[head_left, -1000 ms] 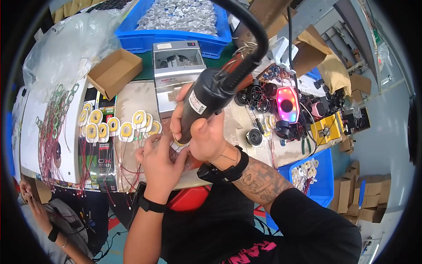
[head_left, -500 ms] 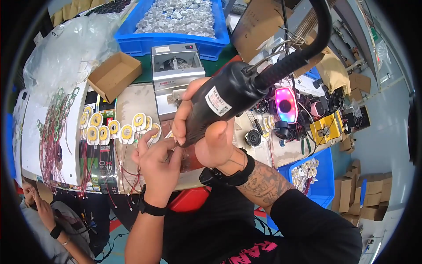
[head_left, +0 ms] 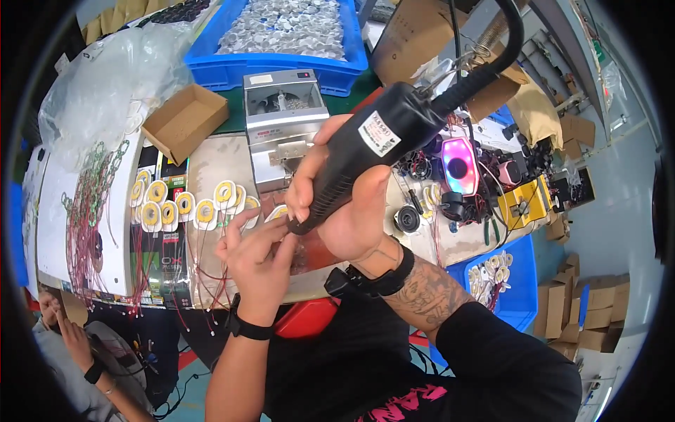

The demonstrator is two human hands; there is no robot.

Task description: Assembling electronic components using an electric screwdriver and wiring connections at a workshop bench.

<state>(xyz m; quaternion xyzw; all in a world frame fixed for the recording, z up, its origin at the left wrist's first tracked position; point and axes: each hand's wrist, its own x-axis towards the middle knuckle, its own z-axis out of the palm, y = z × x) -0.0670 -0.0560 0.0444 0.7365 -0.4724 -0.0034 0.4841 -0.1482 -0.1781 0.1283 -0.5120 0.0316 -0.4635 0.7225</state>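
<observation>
My right hand [head_left: 355, 225] is wrapped round a black corded electric screwdriver [head_left: 369, 144]. The tool slants, its cable end up to the right and its nose down at my left fingertips. My left hand [head_left: 259, 267] has thumb and fingers brought together at that nose. Whatever they pinch is too small and covered to make out. Just beyond those fingers lies a white part with a yellow ring [head_left: 276, 214]. More such white-and-yellow parts [head_left: 204, 213] with red wires are spread along the bench to the left. The screwdriver's bit is hidden behind the fingers.
Ahead stands a grey screw feeder [head_left: 287, 121], beside an open cardboard box [head_left: 184, 121]. Behind it is a blue bin [head_left: 274, 67] of whitish pieces. A lit speaker [head_left: 458, 167] and a yellow fixture [head_left: 524, 205] are at right. Another person's hands [head_left: 72, 337] show lower left.
The screwdriver and my right hand have shifted slightly right, and the tool leans over more. One more white-and-yellow part shows past my left fingers. My left hand stays at the nose.
</observation>
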